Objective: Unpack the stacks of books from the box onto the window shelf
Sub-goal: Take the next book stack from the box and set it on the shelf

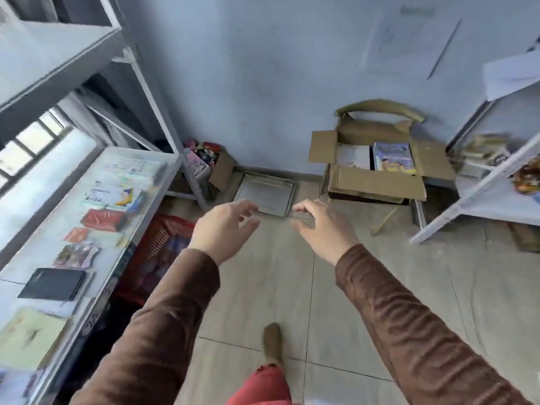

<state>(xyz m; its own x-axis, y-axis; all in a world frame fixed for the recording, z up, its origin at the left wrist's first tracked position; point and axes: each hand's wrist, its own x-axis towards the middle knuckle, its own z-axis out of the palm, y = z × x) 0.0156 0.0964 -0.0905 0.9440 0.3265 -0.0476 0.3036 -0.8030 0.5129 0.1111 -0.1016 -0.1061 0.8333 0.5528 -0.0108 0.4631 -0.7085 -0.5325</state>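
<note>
An open cardboard box (377,182) sits on a chair against the far wall, right of centre. Inside it lie a blue picture book (394,157) and a pale book (353,156). The white window shelf (43,241) runs along the left and carries several books, among them a red one (102,220) and a black one (52,284). My left hand (223,226) and my right hand (321,225) are stretched out over the floor, both empty with fingers spread, well short of the box.
A metal tray (264,194) lies on the floor by the wall. A red crate (155,252) stands under the window shelf. A small box of colourful items (207,162) sits in the corner. White shelving (482,182) stands at the right.
</note>
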